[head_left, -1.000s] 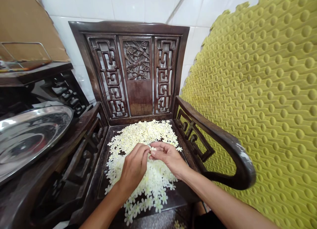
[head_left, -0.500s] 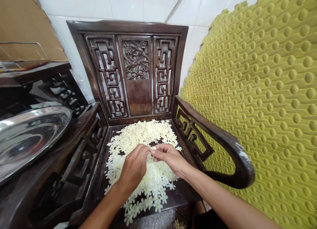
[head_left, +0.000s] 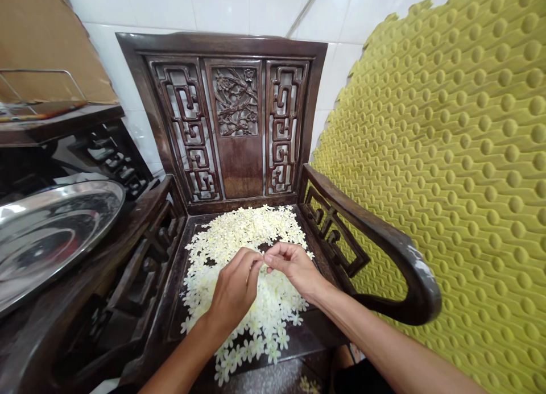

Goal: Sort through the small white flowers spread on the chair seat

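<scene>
My left hand (head_left: 236, 283) and my right hand (head_left: 294, 269) meet over the middle of a wooden chair seat. Thumb and fingers are pinched together on both, with the tips touching or nearly so. Whatever sits in the pinch is too small and covered to make out. Beneath them spreads a thick layer of small white, five-petalled flowers (head_left: 251, 226), partly hidden by my hands. The flowers cover much of the dark seat (head_left: 315, 326), and several lie at its front edge.
The carved chair back (head_left: 243, 172) rises behind the flowers. A curved armrest (head_left: 384, 229) stands on the right, beside a bumpy yellow-green mat (head_left: 447, 155). To the left, a round metal tray (head_left: 102, 212) rests near the other armrest. White tiles (head_left: 222, 7) line the wall.
A pale flower-like bit showed between the fingertips earlier; now the tips cover that spot. My left hand has shifted slightly right. The view has moved very little.
</scene>
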### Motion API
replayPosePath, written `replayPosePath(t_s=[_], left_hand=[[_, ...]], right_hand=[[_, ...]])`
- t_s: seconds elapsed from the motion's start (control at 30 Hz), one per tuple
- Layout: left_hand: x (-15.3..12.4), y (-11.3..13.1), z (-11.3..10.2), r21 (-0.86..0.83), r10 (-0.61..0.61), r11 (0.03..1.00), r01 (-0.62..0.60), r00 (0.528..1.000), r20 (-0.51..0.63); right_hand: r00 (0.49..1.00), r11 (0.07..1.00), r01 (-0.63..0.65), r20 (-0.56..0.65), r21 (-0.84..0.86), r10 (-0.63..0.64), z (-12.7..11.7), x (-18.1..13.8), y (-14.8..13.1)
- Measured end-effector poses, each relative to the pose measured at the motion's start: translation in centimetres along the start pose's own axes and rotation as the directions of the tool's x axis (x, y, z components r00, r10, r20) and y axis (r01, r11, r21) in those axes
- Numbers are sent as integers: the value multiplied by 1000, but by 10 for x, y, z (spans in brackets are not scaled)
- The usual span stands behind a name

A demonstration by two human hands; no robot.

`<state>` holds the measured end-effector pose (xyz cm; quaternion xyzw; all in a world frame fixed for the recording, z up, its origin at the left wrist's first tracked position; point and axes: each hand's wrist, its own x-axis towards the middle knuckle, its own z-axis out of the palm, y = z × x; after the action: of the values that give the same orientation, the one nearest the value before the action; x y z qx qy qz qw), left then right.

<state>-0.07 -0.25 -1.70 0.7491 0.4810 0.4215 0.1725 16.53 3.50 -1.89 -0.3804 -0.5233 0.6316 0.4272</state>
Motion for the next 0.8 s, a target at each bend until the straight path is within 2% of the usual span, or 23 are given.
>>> replayPosePath(t_s=[0.07,0.1,0.17,0.23,0.3,0.37,0.43,0.53,0.67,0.8], left_hand=[[1,2,2,-112,-118,987,115,993,-19],[2,3,3,-200,-201,960,198,980,6],[2,4,7,-396,-355,832,388,922,157],[2,5,10,-541,-418,650,534,845,333],[2,6,13,-634,-441,523,570,817,371],[1,8,13,-695,-479,461,551,814,328],[1,8,12,-725,-514,439,530,810,281],[1,6,11,-736,-515,459,498,824,237],[2,2,10,-731,-457,521,441,867,198],[2,3,11,-713,-416,565,416,889,189]], right_hand=[[999,998,29,-36,-47,-30,-1,0,-1],[997,996,47,-56,-72,-51,-1,0,-1],[990,991,81,-103,-109,-93,-2,0,-2],[982,985,105,-144,-138,-125,-1,-1,-1],[972,975,144,-162,-171,-172,0,-2,1],[959,955,203,-151,-215,-238,3,-3,2],[946,933,262,-124,-246,-299,4,-4,2],[938,915,312,-71,-254,-340,5,-3,-1],[946,923,315,0,-222,-323,3,-3,-6],[945,919,322,13,-227,-327,2,-5,-6]])
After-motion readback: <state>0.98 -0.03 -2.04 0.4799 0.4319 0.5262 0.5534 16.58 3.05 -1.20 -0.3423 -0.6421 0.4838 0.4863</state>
